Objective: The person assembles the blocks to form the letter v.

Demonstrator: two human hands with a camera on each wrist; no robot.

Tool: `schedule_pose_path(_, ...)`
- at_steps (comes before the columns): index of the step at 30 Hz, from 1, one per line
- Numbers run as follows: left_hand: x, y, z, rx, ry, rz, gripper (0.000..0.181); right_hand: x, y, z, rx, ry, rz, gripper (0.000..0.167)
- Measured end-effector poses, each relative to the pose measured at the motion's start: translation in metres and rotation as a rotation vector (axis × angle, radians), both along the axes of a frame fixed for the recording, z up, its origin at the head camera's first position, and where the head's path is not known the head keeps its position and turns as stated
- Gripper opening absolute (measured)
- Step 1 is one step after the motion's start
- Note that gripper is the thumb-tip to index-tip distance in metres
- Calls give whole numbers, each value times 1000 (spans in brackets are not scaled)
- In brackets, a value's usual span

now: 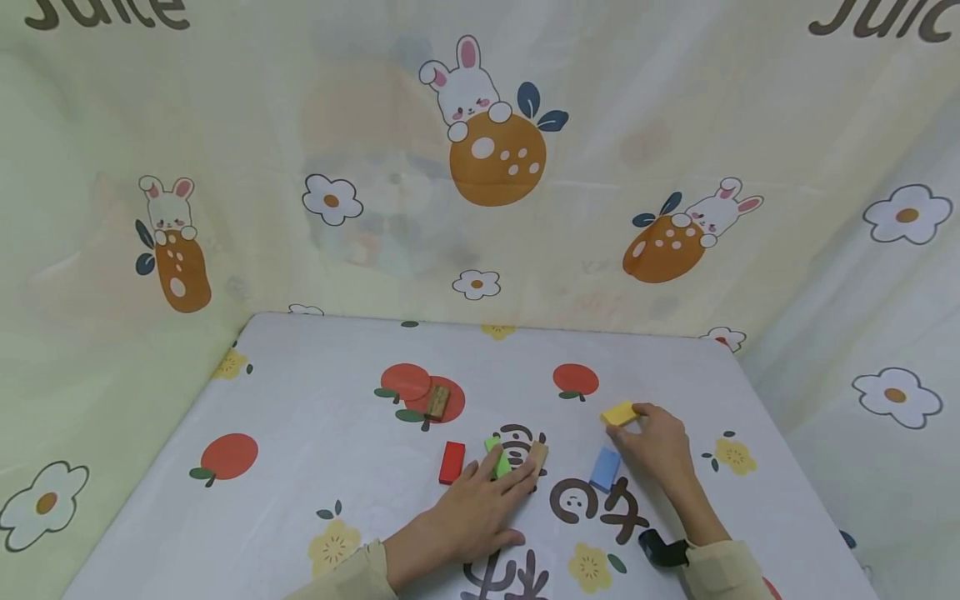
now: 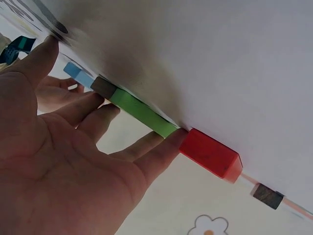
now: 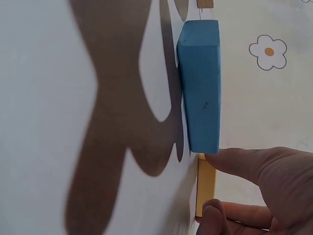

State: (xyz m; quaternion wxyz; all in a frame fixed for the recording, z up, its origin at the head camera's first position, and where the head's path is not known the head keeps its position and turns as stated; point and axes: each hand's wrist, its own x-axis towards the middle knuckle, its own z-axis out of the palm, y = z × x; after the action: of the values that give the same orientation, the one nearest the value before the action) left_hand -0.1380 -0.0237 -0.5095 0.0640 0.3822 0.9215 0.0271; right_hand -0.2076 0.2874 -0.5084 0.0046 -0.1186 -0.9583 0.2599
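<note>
My left hand lies palm down with spread fingers, touching a green block and a light wooden block. A red block is just left of its fingertips in the head view. The right hand pinches a yellow block between thumb and fingers. Nearer my body, a blue block lies beside the right thumb; whether they touch I cannot tell.
A brown patterned block lies farther back, left of centre, over a printed red fruit. The white tabletop carries fruit, flower and letter prints. Patterned curtains stand behind the table and along both sides. A black band is at the right wrist.
</note>
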Motion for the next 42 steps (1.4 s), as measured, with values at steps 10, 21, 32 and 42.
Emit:
schedule_pose_path(10, 0, -1, -1, 3, -3, 1, 82, -1, 1, 0, -25, -28, -20, 72)
schedule_pose_path(21, -1, 0, -1, -1, -34, 7, 83, -1, 0, 1, -45, -33, -30, 72)
schedule_pose_path(32, -2, 1, -2, 2, -46, 8, 84, -3, -4, -1, -86, -22, 6, 72)
schedule_pose_path(42, -3, 2, -3, 19, -69, 24, 84, -1, -18, 3, -107, -5, 66, 71)
